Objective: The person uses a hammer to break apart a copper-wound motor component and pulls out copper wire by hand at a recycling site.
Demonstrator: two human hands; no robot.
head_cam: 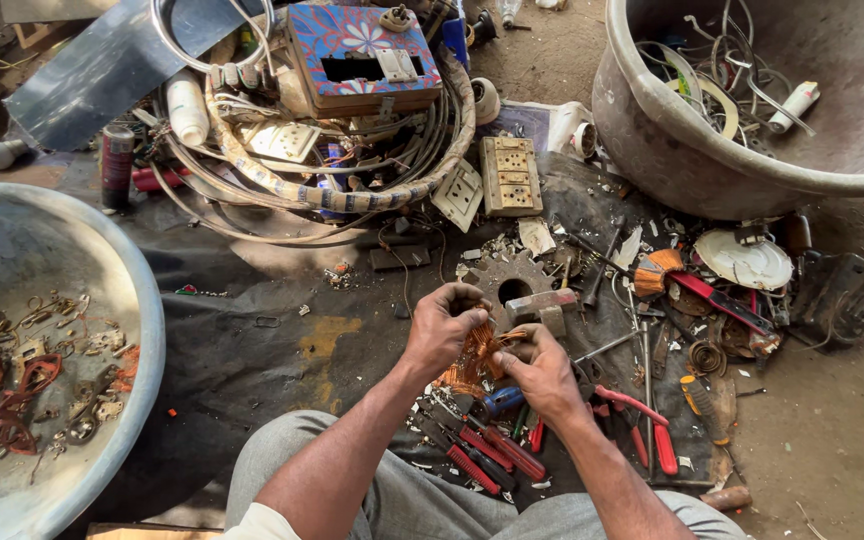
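- Left hand point(442, 325) and right hand point(540, 372) meet over a dark sheet point(252, 350) on the ground, above the person's knees.
- Both grips are pressed together, pinching a tangle of copper wire point(474, 352) that hangs between them.
- Just behind the hands lies a toothed metal gear point(508, 275) with a hammer head point(542, 303) resting on it.
- Red-handled pliers point(492, 455) and a blue-handled screwdriver point(500, 401) lie just below the hands.
- A grey basin point(147, 330) with metal scraps sits well to the left; a second basin point(652, 140) stands at upper right.
- A coil of cables point(352, 195) and switch plates point(510, 175) lie beyond.
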